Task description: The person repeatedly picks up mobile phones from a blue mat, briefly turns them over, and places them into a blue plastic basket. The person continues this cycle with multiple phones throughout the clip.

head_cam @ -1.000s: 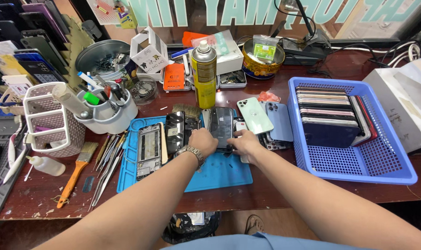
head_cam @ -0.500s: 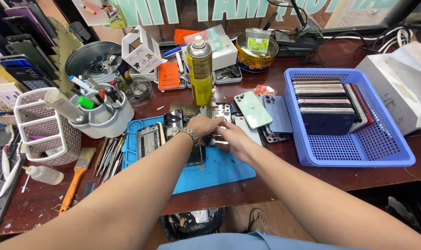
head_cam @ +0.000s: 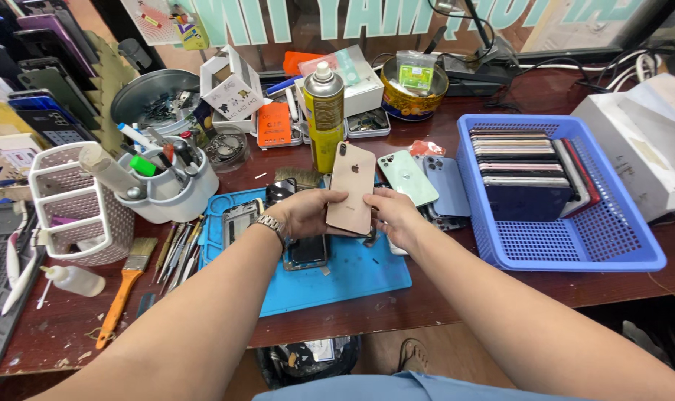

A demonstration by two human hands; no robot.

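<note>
Both hands hold a gold phone back (head_cam: 351, 188) above the blue mat (head_cam: 337, 275) on the table (head_cam: 441, 297). The left hand (head_cam: 304, 212) grips its left edge with fingers curled around it; the right hand (head_cam: 391, 215) clasps its lower right edge. The gold back stands tilted, camera end up, its top just in front of the yellow spray can (head_cam: 323, 115). A green phone back (head_cam: 408, 177) and a blue one (head_cam: 446, 184) lie just right of it, between it and the blue basket (head_cam: 575, 252).

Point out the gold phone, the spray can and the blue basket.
gold phone (head_cam: 351, 187), head view, middle of its back
spray can (head_cam: 323, 111), head view, its body
blue basket (head_cam: 575, 256), head view, front rim
</note>
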